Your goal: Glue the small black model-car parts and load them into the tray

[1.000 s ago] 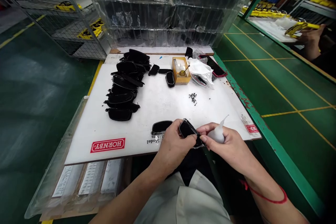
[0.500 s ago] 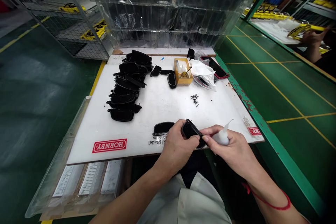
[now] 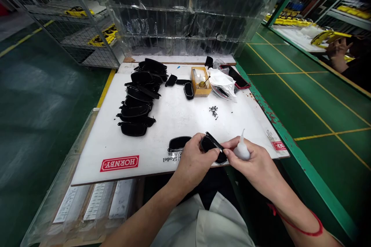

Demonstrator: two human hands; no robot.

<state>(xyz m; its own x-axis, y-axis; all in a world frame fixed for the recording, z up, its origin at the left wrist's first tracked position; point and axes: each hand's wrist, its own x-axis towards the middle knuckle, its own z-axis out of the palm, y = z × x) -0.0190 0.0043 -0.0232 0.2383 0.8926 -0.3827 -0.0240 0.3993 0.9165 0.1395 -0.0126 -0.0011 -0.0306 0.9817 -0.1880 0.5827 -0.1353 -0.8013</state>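
Note:
My left hand (image 3: 198, 154) is closed on a black glossy plastic part (image 3: 213, 144), holding it tilted near the front edge of the white board. In my right hand (image 3: 255, 162) sits a small white squeeze bottle (image 3: 242, 149), its thin nozzle pointing up. The right thumb and forefinger are pinched at the right edge of the black part; whether something tiny is between them cannot be made out. Another black part (image 3: 178, 144) lies on the board just left of my left hand. A small heap of dark screws (image 3: 213, 112) lies farther back.
Stacked black parts (image 3: 135, 110) fill the board's left side. Behind stand a yellowish box (image 3: 200, 90), a white bag (image 3: 223, 83) and a phone (image 3: 239, 77). Clear plastic bins (image 3: 174, 15) rise at the back. At right, a co-worker's hands (image 3: 337, 52) hold a yellow part.
The view has shifted slightly. The squeeze bottle in my right hand has turned more upright, its nozzle swinging left. My left hand keeps hold of the black part.

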